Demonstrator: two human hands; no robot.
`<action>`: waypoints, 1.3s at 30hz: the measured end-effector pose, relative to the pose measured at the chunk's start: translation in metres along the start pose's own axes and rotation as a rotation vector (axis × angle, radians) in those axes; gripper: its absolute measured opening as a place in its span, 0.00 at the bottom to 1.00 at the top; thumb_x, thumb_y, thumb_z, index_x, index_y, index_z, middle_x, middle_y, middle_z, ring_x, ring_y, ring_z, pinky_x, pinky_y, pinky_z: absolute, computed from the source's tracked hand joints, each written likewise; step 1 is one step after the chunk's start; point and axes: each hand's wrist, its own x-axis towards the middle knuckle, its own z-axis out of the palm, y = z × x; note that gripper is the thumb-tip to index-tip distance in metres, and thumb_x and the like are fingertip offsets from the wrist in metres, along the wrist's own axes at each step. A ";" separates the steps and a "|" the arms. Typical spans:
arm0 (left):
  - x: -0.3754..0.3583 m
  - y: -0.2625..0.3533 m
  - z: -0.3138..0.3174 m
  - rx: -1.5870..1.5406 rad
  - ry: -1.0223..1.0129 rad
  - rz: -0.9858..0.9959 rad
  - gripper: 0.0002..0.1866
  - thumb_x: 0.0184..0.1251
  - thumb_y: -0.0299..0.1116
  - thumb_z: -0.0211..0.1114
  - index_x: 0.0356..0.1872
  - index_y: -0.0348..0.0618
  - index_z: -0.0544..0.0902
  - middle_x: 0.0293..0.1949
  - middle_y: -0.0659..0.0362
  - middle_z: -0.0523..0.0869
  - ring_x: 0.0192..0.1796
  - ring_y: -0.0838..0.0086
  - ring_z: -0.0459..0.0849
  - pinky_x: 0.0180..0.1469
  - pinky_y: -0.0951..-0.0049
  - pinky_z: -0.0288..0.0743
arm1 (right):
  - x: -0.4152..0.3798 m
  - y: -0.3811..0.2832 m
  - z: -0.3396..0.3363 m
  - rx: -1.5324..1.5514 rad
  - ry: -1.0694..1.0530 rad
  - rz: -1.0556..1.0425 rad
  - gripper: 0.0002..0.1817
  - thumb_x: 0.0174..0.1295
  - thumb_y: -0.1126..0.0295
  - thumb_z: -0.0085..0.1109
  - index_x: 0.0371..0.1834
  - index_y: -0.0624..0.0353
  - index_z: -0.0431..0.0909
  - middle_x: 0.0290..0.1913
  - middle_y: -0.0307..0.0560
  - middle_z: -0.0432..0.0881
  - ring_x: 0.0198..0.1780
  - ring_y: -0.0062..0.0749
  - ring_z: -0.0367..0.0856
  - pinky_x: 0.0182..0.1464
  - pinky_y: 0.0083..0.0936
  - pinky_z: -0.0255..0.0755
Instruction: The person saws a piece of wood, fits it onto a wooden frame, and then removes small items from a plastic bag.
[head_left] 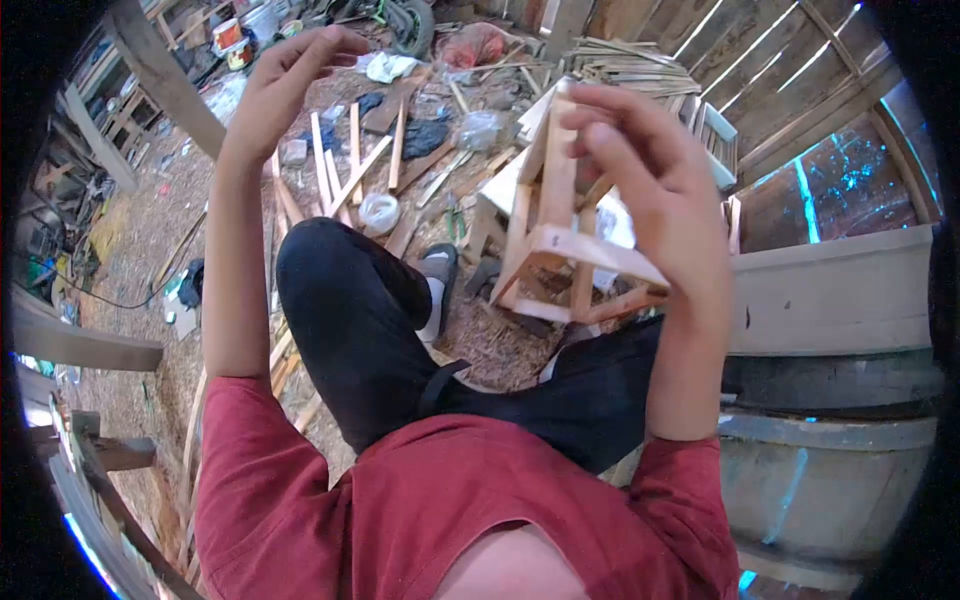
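Observation:
My left hand (295, 72) is raised at the upper left, its fingers loosely stretched and nothing in them. At the upper right, my right hand (645, 165) has its fingers curled round the upper end of a wooden frame (557, 190). Pale wood strips make up this small frame, which stands tilted in front of my right knee. The fingertips partly cover its top, and my wrist hides part of its right side. Behind it is a low wooden stand (490, 215) with a light top, partly hidden by the frame.
Loose wood strips (355, 170) lie on the shavings-covered floor ahead, beside a roll of clear tape (379, 212) and plastic bags. A stack of slats (630, 65) lies by the plank wall. Wooden posts (165, 80) stand at left; a grey board (830, 290) is at right.

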 end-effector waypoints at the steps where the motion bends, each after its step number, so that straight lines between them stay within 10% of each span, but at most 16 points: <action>1: -0.006 -0.010 -0.016 0.016 -0.012 -0.031 0.27 0.92 0.54 0.55 0.62 0.41 0.91 0.57 0.58 0.94 0.62 0.71 0.89 0.69 0.67 0.77 | 0.001 -0.003 0.024 0.007 -0.025 0.013 0.18 0.81 0.68 0.63 0.68 0.63 0.85 0.55 0.48 0.92 0.53 0.27 0.90 0.59 0.27 0.83; 8: -0.055 -0.124 -0.059 -0.023 -0.016 -0.186 0.23 0.90 0.48 0.63 0.63 0.36 0.90 0.55 0.58 0.94 0.59 0.75 0.89 0.66 0.70 0.81 | 0.035 0.055 0.187 0.104 -0.092 0.197 0.18 0.83 0.70 0.58 0.71 0.62 0.83 0.55 0.44 0.92 0.48 0.26 0.91 0.51 0.24 0.84; 13: -0.120 -0.260 -0.052 0.015 -0.154 -0.447 0.21 0.91 0.44 0.62 0.61 0.33 0.89 0.53 0.56 0.94 0.58 0.72 0.90 0.65 0.67 0.82 | 0.050 0.219 0.285 0.254 -0.007 0.422 0.19 0.79 0.66 0.63 0.67 0.63 0.85 0.48 0.52 0.93 0.47 0.34 0.92 0.51 0.33 0.83; 17: -0.189 -0.404 -0.002 0.048 -0.160 -0.635 0.18 0.88 0.41 0.62 0.59 0.39 0.92 0.48 0.54 0.96 0.50 0.70 0.93 0.59 0.66 0.85 | 0.032 0.390 0.363 0.120 0.012 0.468 0.17 0.76 0.65 0.65 0.60 0.63 0.89 0.44 0.54 0.93 0.43 0.36 0.93 0.50 0.35 0.84; 24: -0.237 -0.523 0.129 0.247 -0.025 -0.730 0.19 0.82 0.40 0.64 0.68 0.52 0.89 0.59 0.45 0.93 0.60 0.49 0.91 0.63 0.52 0.84 | 0.039 0.489 0.419 -0.227 -0.086 0.689 0.14 0.76 0.64 0.65 0.56 0.58 0.93 0.42 0.54 0.93 0.47 0.46 0.92 0.55 0.39 0.83; 26: -0.239 -0.538 0.156 0.329 0.019 -0.696 0.17 0.82 0.41 0.65 0.63 0.52 0.92 0.54 0.45 0.93 0.58 0.47 0.92 0.61 0.50 0.84 | 0.046 0.547 0.433 -0.398 -0.109 0.314 0.15 0.76 0.61 0.66 0.58 0.54 0.94 0.57 0.59 0.91 0.61 0.55 0.87 0.67 0.48 0.79; 32: -0.274 -0.558 0.198 0.361 -0.061 -0.780 0.15 0.79 0.45 0.68 0.39 0.49 0.95 0.41 0.50 0.91 0.50 0.46 0.90 0.52 0.43 0.82 | 0.068 0.577 0.451 -0.659 -0.337 0.666 0.18 0.74 0.55 0.70 0.62 0.45 0.95 0.91 0.54 0.57 0.84 0.63 0.65 0.82 0.63 0.64; 39: -0.267 -0.534 0.218 0.691 0.084 -0.701 0.12 0.72 0.38 0.72 0.52 0.49 0.92 0.45 0.54 0.86 0.52 0.53 0.87 0.52 0.49 0.80 | 0.060 0.585 0.444 -0.695 -0.381 0.587 0.18 0.66 0.60 0.76 0.59 0.42 0.95 0.88 0.61 0.63 0.86 0.62 0.62 0.82 0.63 0.63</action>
